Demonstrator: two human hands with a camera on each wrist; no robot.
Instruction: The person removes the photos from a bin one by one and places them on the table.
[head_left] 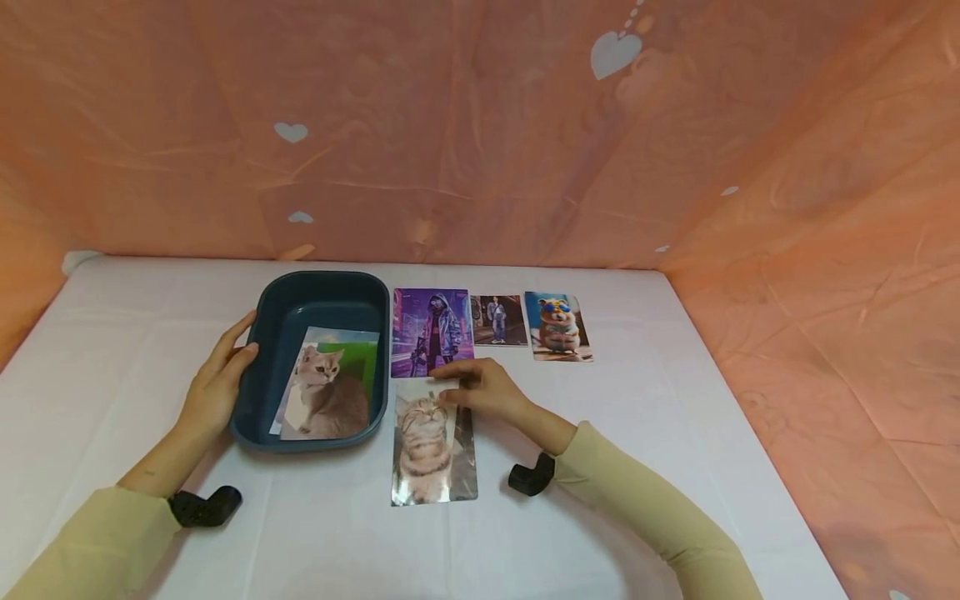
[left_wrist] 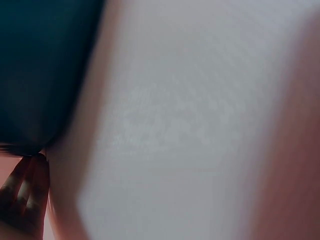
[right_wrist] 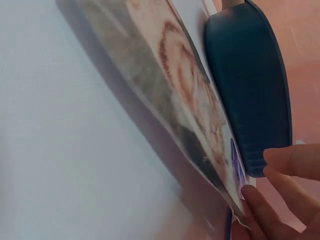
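My left hand (head_left: 213,392) holds the left side of a dark teal plastic basin (head_left: 273,367), thumb at the rim. Inside the basin lies a photo of a cat against green (head_left: 333,400), on top of another picture mostly hidden under it. To the basin's right, my right hand (head_left: 487,392) pinches the upper edge of a glossy photo of a striped cat with shut eyes (head_left: 426,450). In the right wrist view that photo (right_wrist: 192,110) is tilted, its edge casting a shadow on the white cloth.
Beyond the right hand lie a purple picture of a hooded figure (head_left: 431,329), a small dark picture of a standing person (head_left: 498,321) and a picture of a hamster in sunglasses (head_left: 558,329). An orange curtain with hearts (head_left: 465,150) hangs behind the white-covered table (head_left: 337,533).
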